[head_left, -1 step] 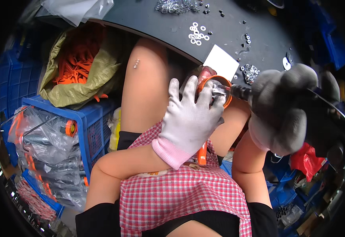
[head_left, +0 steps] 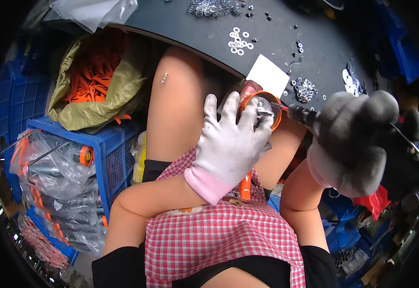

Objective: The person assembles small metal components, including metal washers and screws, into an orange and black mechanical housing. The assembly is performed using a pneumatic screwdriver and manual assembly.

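Observation:
My left hand [head_left: 231, 144], in a white glove with a pink cuff, lies over an orange ring-ended assembly [head_left: 276, 124] above my lap and grips it. Metal parts show inside the ring, and an orange handle [head_left: 246, 186] comes out below the hand. A reddish rounded end [head_left: 251, 87] sticks out beyond my fingers. My gloved right hand [head_left: 351, 139] is closed around a dark power screwdriver [head_left: 303, 115], blurred and partly hidden by the glove. Its thin bit points left at the ring's right side; whether it touches cannot be made out.
On the dark table [head_left: 180, 29] lie white washers [head_left: 240, 42], springs [head_left: 214, 7], a heap of small metal nuts [head_left: 305, 90] and a white card [head_left: 268, 74]. To the left stand a sack [head_left: 70, 113] of orange parts and a blue crate [head_left: 106, 139] with plastic-wrapped tools. Small metal bits rest on my left thigh.
My right hand and the screwdriver have shifted right, drawing the bit back from the middle of the ring. My left hand and the assembly stay nearly in place.

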